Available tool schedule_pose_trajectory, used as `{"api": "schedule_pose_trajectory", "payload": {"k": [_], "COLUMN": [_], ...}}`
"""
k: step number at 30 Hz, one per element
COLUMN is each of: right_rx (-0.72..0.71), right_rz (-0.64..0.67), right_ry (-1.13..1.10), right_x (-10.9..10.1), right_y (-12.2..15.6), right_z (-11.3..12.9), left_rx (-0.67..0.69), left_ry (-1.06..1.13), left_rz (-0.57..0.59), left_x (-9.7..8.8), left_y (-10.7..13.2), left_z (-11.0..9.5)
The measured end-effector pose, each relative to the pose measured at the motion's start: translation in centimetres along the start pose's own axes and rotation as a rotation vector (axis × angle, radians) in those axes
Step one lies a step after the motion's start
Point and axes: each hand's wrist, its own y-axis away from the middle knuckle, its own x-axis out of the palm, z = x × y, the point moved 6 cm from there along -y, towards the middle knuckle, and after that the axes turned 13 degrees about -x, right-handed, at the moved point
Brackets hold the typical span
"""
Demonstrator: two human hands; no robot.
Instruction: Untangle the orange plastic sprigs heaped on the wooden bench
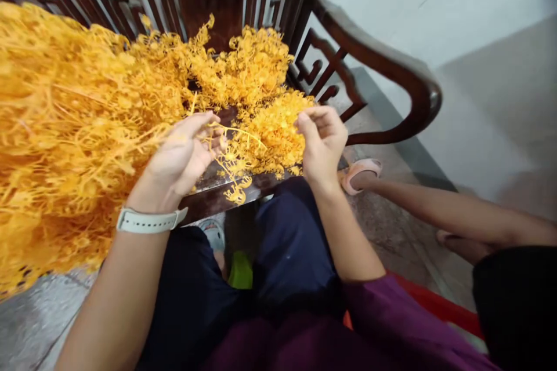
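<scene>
Pale stone flooring (35, 324) is seen from above, and a dark carved wooden bench (383, 55) with a lattice back and curved arm stands on it. Its seat is heaped with a great mass of dried orange branching sprays (73, 110), which is piled against the lattice and spills past the left edge of the view.

Two hands are held over the front of the seat. The left hand (178, 159), circled by a white watch strap (148, 220), is turned palm-up with its fingers half curled and parted. A thin orange stem (230, 130) is laid across those fingertips, but whether it is gripped cannot be told. The right hand (322, 142) is raised against the nearer clump, its fingers drawn inward and bunched; whether a stem is pinched there is hidden. The stem's long axis runs sideways between the hands, and the bulk of the sprays lies nearer the left hand.

Navy trousers (291, 243) and a plum sleeve (383, 313) are seen below. At the right, another person's bare leg (456, 208) ends in a pink slipper (361, 174), near a red plastic edge (435, 301).
</scene>
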Motion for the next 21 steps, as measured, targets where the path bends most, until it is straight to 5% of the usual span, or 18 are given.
{"api": "schedule_pose_trajectory", "payload": {"k": [2, 4, 8, 15, 21], "right_rx": [-0.126, -0.203, -0.163, 0.249, 0.341], "right_rz": [0.064, 0.27, 0.515, 0.449, 0.468], "right_ry": [-0.066, -0.085, 0.045, -0.316, -0.377], "right_x": [1.3, 3.4, 5.5, 5.0, 5.0], "right_y": [0.6, 1.5, 2.6, 2.3, 2.0], "right_z": [3.3, 5.6, 5.7, 3.0, 2.9], "left_rx": [-0.012, -0.021, -0.063, 0.024, 0.064], "left_ry": [0.039, 0.074, 0.123, -0.092, -0.141], "left_rz": [0.011, 0.053, 0.122, 0.143, 0.07], "left_x": [0.4, 1.0, 2.1, 2.8, 2.0], "left_y": [-0.1, -0.3, -0.1, 1.2, 1.4], "left_z": [0.5, 1.0, 1.7, 0.9, 0.4]}}
